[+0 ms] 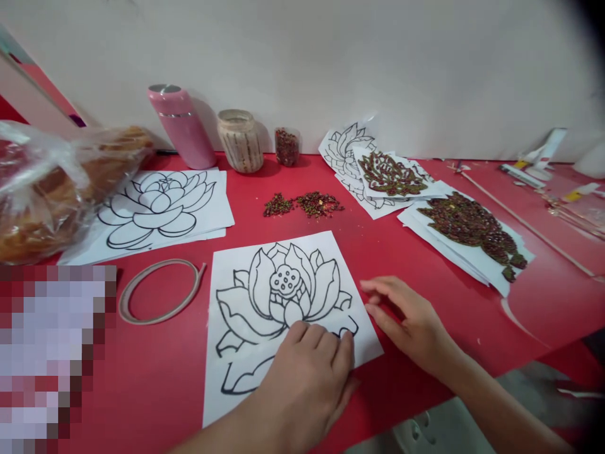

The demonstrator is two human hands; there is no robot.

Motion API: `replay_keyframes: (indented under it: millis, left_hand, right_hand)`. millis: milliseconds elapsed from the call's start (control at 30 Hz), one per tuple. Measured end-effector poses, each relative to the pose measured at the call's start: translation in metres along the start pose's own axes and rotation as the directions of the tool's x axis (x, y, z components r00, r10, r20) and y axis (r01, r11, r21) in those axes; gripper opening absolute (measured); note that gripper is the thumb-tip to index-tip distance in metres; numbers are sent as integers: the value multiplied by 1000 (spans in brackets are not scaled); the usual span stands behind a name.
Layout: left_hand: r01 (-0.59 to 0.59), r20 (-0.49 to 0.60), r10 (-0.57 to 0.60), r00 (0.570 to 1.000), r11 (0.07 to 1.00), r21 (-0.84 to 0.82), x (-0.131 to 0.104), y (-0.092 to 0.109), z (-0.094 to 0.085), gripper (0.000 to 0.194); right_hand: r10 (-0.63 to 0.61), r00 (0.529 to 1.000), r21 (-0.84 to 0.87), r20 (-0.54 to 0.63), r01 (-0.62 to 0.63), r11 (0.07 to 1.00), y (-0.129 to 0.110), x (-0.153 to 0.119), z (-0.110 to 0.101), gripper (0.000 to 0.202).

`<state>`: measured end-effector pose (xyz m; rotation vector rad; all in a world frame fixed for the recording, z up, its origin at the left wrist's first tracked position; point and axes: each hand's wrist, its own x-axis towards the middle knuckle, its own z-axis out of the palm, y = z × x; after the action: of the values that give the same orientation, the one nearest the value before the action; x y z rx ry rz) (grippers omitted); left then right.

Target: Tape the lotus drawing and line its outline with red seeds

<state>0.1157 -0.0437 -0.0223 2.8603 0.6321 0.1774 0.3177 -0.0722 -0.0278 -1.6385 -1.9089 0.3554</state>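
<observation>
The lotus sheet (283, 299) lies at the frame's lower centre, under the left hand (312, 372), fingers curled (whether this grip is closed, I cannot tell); the right hand (416, 321), its grip apart, is just beside the sheet's right edge.

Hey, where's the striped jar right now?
In the head view, the striped jar stands left of centre near the wall, between the pink flask and the small tub of reddish grains.
</observation>
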Motion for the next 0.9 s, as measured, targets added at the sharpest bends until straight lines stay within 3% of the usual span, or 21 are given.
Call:
replay_keyframes:
  millis: [100, 200, 433, 633, 767, 900]
  left_hand:
    - [25, 4, -25, 1000, 1000, 8, 4, 5, -6, 36]
    - [72, 11, -72, 997, 997, 1, 14, 16, -10, 31]
    - [124, 63, -125, 990, 992, 10, 31, 29, 6, 39]
    - [80, -39, -80, 996, 997, -2, 27, 23, 16, 43]
    - [98, 11, -98, 995, 995, 8, 29, 23, 15, 45]
    - [100, 51, -101, 994, 995, 16, 32, 25, 14, 51]
  right_hand:
    - [-106, 985, -105, 136, 121, 987, 1, 2, -4, 22]
    - [-130, 975, -136, 179, 155, 978, 2, 6, -5, 20]
    - [-190, 938, -177, 289, 248, 953, 0, 17, -13, 21]
    - [-348, 823, -245, 449, 488, 838, -1, 34, -21, 19]
    - [-436, 735, -256, 519, 620, 742, 0, 43, -24, 19]
    - [-486, 684, -253, 544, 687, 681, 0, 47, -26, 19]
